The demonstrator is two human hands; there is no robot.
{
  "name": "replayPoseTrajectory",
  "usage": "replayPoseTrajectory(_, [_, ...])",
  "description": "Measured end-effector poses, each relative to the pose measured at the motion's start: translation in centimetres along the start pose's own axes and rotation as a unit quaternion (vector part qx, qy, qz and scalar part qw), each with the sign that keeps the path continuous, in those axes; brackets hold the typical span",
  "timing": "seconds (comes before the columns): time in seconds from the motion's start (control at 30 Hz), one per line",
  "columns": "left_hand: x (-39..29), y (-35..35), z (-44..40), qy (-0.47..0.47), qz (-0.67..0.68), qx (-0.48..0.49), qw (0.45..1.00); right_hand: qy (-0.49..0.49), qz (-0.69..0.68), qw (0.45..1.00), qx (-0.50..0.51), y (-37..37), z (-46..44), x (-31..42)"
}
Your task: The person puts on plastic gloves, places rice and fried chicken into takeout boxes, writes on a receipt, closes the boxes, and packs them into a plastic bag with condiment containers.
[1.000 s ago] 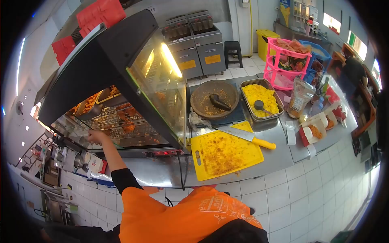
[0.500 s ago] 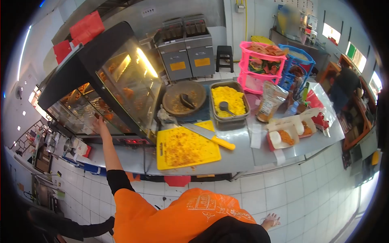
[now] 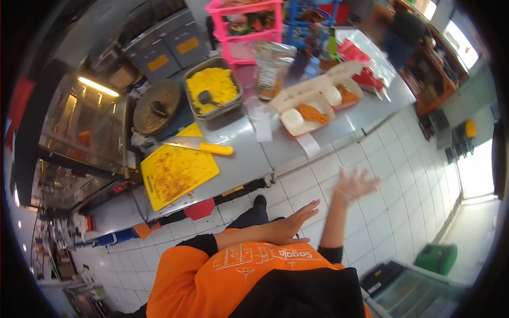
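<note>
My left hand (image 3: 292, 222) is bare and held in front of my orange shirt, its fingers stretched out and nothing in it. Above the floor to its right, my right hand (image 3: 354, 185) wears a thin clear glove, fingers spread, slightly blurred and holding nothing. Nearest to the hands on the steel counter are two open paper boxes. The front box (image 3: 305, 127) holds a white block of rice and an orange-brown fried piece (image 3: 312, 113). In the rear box (image 3: 347, 104) lie a similar white block and fried piece. A knife with a yellow handle (image 3: 216, 149) rests across a crumb-covered yellow cutting board (image 3: 177, 172).
A steel pan (image 3: 241, 99) of yellow food with a dark scoop (image 3: 205, 97) stands beside a stone mortar (image 3: 140, 114). The lit display cabinet (image 3: 79, 132) is at left. Pink rack (image 3: 249, 37), plastic pouch (image 3: 271, 69) and a person (image 3: 403, 34) are farther back.
My left hand has come away from the display cabinet to in front of my body. My right hand has risen with fingers spread. The view has turned right toward the boxes.
</note>
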State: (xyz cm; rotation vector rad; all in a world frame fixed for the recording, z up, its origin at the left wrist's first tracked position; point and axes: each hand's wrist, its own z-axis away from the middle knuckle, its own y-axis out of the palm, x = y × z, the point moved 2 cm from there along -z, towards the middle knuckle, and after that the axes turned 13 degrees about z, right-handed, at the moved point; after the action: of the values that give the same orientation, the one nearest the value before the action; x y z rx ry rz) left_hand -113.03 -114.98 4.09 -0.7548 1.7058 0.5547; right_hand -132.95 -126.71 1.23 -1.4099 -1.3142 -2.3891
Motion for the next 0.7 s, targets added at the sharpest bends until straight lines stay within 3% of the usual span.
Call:
replayPoseTrajectory(0.03, [0.1, 0.8, -1.4, 0.044, -0.002, 0.038, 0.998, -0.022, 0.048, 0.998, 0.038, 1.9, 1.4, -0.7])
replayPoseTrajectory(0.07, [0.6, 0.9, -2.6, 0.027, 0.020, 0.018, 0.999, -0.038, 0.091, 0.993, 0.070, 3.2, 2.2, -1.2])
replayPoseTrajectory(0.17, [2.5, -0.5, -4.4, 0.104, -0.017, -0.076, 0.992, -0.099, 0.245, 0.952, 0.154, 5.3, 3.8, -3.3])
replayPoseTrajectory(0.2, [3.0, -1.2, -5.2, 0.125, -0.031, -0.106, 0.986, -0.022, 0.243, 0.954, 0.171, 6.8, 5.4, -2.9])
replayPoseTrajectory(0.23, [3.3, -2.1, -5.8, 0.088, -0.011, -0.116, 0.989, 0.052, 0.239, 0.951, 0.191, 8.5, 6.6, -2.2])
replayPoseTrajectory(0.3, [3.7, -4.1, -6.7, 0.019, 0.034, -0.138, 0.990, 0.100, 0.294, 0.911, 0.271, 8.1, 5.8, -4.3])
replayPoseTrajectory(0.33, [3.6, -4.9, -7.3, 0.031, 0.043, -0.138, 0.989, 0.126, 0.323, 0.886, 0.309, 8.3, 5.4, -4.9])
replayPoseTrajectory(0.43, [1.5, -6.5, -9.1, -0.001, 0.072, -0.271, 0.960, 0.147, 0.188, 0.912, 0.335, 10.0, 5.4, -6.7])
replayPoseTrajectory(0.47, [0.2, -6.9, -10.5, 0.011, 0.310, -0.326, 0.893, 0.076, 0.275, 0.869, 0.405, 10.1, 4.4, -7.3])
replayPoseTrajectory(0.5, [-0.8, -7.3, -11.4, 0.051, 0.358, -0.323, 0.875, -0.007, 0.349, 0.816, 0.460, 11.0, 3.6, -7.4])
replayPoseTrajectory(0.57, [-1.8, -8.4, -12.3, 0.132, 0.445, -0.316, 0.827, 0.007, 0.404, 0.774, 0.487, 12.7, 2.5, -7.5])
replayPoseTrajectory(0.6, [-1.0, -8.9, -12.6, 0.133, 0.346, -0.301, 0.879, 0.023, 0.408, 0.769, 0.491, 14.1, 2.6, -7.0])
replayPoseTrajectory(0.67, [1.5, -10.4, -12.7, 0.123, 0.125, -0.261, 0.949, 0.096, 0.315, 0.825, 0.459, 17.7, 3.3, -5.3])
replayPoseTrajectory(0.7, [1.1, -11.3, -13.2, 0.100, 0.137, -0.255, 0.952, 0.063, 0.319, 0.821, 0.470, 18.1, 2.9, -5.6])
